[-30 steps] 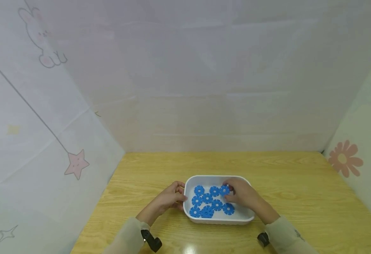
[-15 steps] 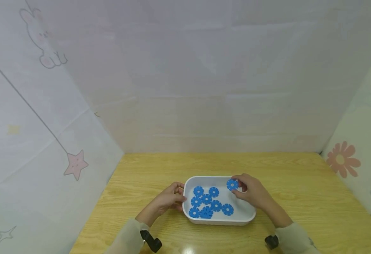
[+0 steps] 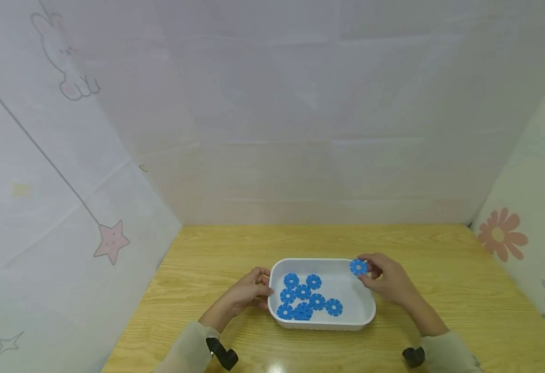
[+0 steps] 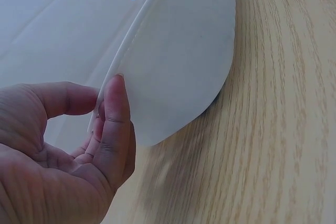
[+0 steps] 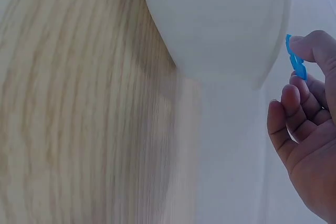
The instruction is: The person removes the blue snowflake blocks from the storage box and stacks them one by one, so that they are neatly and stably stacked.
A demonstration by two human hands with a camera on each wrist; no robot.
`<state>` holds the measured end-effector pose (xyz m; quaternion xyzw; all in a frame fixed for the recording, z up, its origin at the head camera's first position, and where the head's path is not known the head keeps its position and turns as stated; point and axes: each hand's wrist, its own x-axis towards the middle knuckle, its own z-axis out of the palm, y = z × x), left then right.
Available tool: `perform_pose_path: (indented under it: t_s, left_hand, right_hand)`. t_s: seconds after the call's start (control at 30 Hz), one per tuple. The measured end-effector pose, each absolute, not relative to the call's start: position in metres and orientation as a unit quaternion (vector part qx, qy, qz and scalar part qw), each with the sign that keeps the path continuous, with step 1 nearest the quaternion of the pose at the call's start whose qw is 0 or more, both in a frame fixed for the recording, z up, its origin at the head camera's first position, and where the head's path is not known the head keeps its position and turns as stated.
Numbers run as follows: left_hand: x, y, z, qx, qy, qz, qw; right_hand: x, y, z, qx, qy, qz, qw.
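A white rectangular tub [image 3: 354, 295] with rounded corners sits on the wooden table. Several blue notched plastic discs [image 3: 317, 301], each with a centre hole, lie in its left and middle part, some overlapping. My left hand [image 3: 249, 292] grips the tub's left rim, thumb on one side and fingers on the outer wall, as the left wrist view shows. Over the tub's back right corner, my right hand [image 3: 390, 280] pinches one blue notched disc [image 3: 358, 267] between thumb and finger. Seen edge-on in the right wrist view, that disc [image 5: 296, 59] is above the rim.
Wood-grain table [image 3: 440, 269] extends on both sides of the tub and behind it. A pale cloth backdrop [image 3: 300, 129] with printed figures rises at the back and sides. Black straps with small mounts [image 3: 223, 355] are on both wrists.
My right hand has lifted one blue disc from among the others and carried it rightward to the tub's back right corner. The left hand stays on the rim.
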<state>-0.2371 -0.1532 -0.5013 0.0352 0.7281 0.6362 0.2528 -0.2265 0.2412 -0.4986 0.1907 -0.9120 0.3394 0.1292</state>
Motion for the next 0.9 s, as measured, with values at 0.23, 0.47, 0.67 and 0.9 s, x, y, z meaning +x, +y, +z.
perform_pose_path:
  t_s: [0.23,0.47,0.67,0.9]
  left_hand:
    - [-0.237,-0.154,-0.502,0.037,0.724,0.639,0.255]
    - [-0.237,-0.153,-0.503,0.041,0.725,0.640,0.250]
    - [-0.237,-0.151,-0.502,0.038,0.726,0.641,0.248]
    - [-0.236,-0.151,-0.502,0.037,0.726,0.641,0.248]
  right_hand:
    - [-0.227,0.257,-0.500,0.182,-0.911,0.341,0.142]
    - [-0.227,0.271,-0.499,0.177,-0.908,0.345,0.157]
    - [-0.230,0.286,-0.501,0.167,-0.909,0.347,0.157]
    - [-0.237,0.307,-0.508,0.132,-0.923,0.334,0.139]
